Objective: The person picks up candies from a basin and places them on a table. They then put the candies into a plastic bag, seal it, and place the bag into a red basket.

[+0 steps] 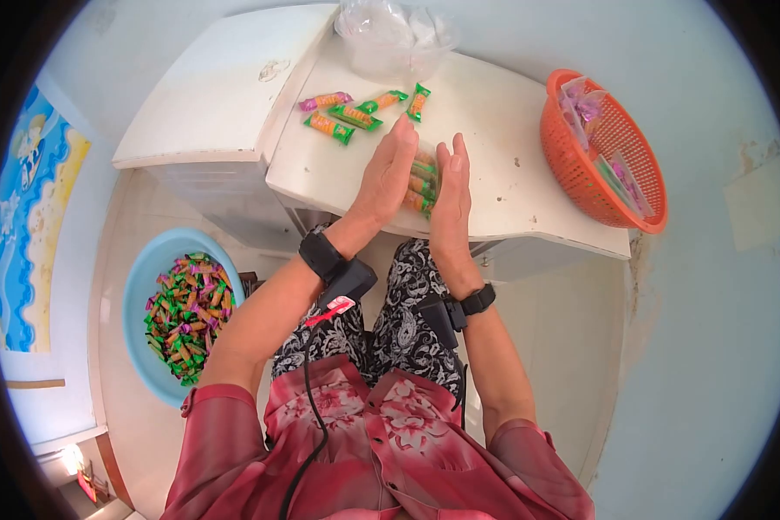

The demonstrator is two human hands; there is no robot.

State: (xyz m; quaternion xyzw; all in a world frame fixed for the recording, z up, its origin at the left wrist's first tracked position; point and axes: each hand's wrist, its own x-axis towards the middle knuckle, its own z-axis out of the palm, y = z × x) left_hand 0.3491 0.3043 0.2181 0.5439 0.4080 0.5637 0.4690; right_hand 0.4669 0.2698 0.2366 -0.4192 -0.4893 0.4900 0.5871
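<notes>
My left hand [387,176] and my right hand [450,201] stand on edge over the white table, palms facing each other, fingers stretched out and held straight. Between the palms is a clear plastic bag of candies [420,184] in green and orange wrappers, stacked in a row. The palms appear to touch its two sides; part of the bag is hidden behind them. Beyond my left hand lie several loose wrapped candies [356,117], most green and orange, one with purple ends.
Clear plastic bags [396,39] sit at the table's back. An orange basket [550,130] with filled packets stands at the right edge. On the floor at left is a blue basin [139,321] full of wrapped candies. A white cabinet [225,82] adjoins the table [494,186].
</notes>
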